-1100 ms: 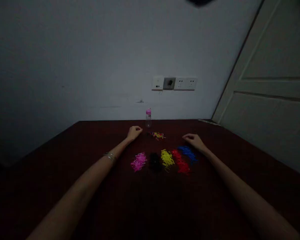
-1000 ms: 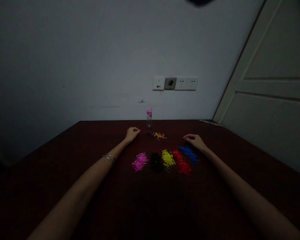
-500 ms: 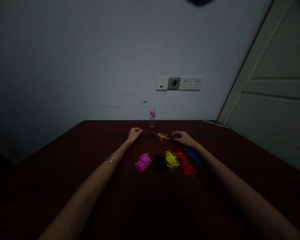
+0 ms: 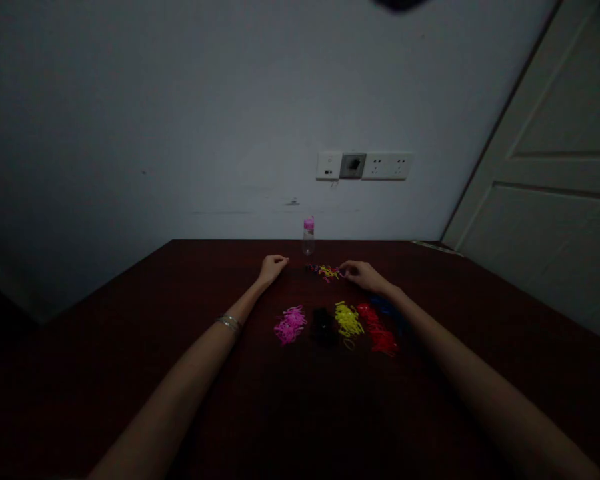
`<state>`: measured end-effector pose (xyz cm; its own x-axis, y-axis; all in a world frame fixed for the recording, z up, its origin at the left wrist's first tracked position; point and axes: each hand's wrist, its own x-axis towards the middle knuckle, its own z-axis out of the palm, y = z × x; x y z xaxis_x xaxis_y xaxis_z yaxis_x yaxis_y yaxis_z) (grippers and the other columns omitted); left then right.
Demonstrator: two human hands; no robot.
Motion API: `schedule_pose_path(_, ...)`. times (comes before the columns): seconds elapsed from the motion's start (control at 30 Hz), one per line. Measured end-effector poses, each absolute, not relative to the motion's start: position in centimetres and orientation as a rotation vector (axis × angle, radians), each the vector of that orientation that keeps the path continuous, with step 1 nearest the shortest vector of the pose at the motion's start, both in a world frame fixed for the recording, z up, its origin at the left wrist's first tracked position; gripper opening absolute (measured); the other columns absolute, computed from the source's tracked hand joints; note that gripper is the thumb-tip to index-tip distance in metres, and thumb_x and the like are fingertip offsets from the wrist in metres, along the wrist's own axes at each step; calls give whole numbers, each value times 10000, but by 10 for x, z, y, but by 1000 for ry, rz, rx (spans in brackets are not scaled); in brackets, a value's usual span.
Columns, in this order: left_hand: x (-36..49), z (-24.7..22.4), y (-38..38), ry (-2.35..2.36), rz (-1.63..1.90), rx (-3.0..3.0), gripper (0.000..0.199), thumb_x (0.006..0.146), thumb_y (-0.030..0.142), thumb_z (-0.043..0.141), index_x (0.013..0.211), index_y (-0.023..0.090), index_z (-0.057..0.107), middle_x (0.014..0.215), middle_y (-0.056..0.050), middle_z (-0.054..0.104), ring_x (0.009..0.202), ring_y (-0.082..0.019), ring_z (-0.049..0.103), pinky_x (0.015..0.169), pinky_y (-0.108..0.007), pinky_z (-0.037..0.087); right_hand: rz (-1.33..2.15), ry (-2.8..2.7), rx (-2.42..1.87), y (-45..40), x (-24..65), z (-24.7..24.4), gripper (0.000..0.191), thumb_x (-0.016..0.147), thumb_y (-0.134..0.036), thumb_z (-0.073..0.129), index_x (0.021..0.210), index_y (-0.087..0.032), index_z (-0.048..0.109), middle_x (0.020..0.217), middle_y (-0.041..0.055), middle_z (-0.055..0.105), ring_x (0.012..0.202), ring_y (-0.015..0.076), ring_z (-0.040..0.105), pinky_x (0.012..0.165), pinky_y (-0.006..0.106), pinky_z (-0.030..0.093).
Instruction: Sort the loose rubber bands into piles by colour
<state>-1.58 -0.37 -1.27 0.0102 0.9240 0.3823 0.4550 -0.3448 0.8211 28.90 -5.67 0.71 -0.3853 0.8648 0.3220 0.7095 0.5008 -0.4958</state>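
Observation:
A small mixed heap of coloured rubber bands [image 4: 327, 271] lies between my hands, mostly yellow and pink with dark ones at its left end. My right hand [image 4: 361, 275] is at the heap's right end, thumb and fingers pinched on a rubber band there; the fingertips are small and dim. My left hand [image 4: 273, 268] rests on the table left of the heap, fingers curled together; whatever they may hold is hidden. Nearer me are sorted piles: pink bands [image 4: 291, 325], black bands [image 4: 323, 327], yellow bands [image 4: 349, 320], red bands [image 4: 377, 329] and blue bands [image 4: 387, 309], the last partly behind my right forearm.
A clear bottle with a pink cap [image 4: 309, 238] stands upright behind the mixed heap. The dark red table [image 4: 290, 413] meets a pale wall with sockets [image 4: 363, 166]. A white panelled door [image 4: 555, 193] rises at the right. The light is dim.
My right hand has moved slightly left to the end of the mixed heap, and its fingers have closed there. My left hand holds its pose. The whole view has shifted a little.

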Motion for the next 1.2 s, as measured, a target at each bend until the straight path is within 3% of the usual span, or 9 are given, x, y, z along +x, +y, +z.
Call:
schedule_pose_path(0.23, -16, -15, -1, 1394, 1309, 1810, 246, 697, 327, 578, 717, 115, 702, 725, -68, 688, 697, -171, 601, 667, -253, 425, 712, -2193, -1015, -99, 229, 37, 250, 748, -179, 527, 982, -122, 594, 729, 23, 608, 647, 117, 540, 639, 248, 439)
schedule_pose_path(0.57, -17, -14, -4, 1390, 1301, 1818, 238, 714, 316, 570, 721, 115, 697, 709, -63, 683, 690, -164, 598, 656, -247, 430, 879, -2515, -784, -137, 172, 41, 357, 712, -73, 533, 1057, -141, 590, 806, 31, 634, 662, 103, 558, 609, 217, 448)
schedule_pose_path(0.83, -17, -12, -4, 1446, 1248, 1851, 252, 712, 327, 569, 739, 116, 704, 726, -65, 686, 706, -169, 604, 677, -251, 436, 670, -2218, -1036, -99, 253, 42, 288, 745, -200, 518, 1009, -141, 615, 816, 48, 633, 709, 133, 566, 671, 255, 455)
schedule_pose_path(1.03, -17, -12, 1, 1500, 1145, 1942, 232, 693, 292, 568, 770, 124, 709, 762, -66, 685, 726, -173, 603, 697, -260, 443, 532, -1867, -1440, -68, 348, 3, 309, 701, -251, 520, 954, -120, 640, 793, 64, 657, 676, 159, 583, 617, 252, 456)
schedule_pose_path(1.2, -8, -6, 7, 1563, 924, 2127, 201, 659, 222, 599, 807, 147, 713, 765, -61, 672, 714, -168, 592, 684, -248, 441, 490, -1742, -1533, -63, 379, -21, 331, 686, -287, 535, 951, -127, 652, 811, 69, 678, 717, 176, 604, 648, 262, 463)
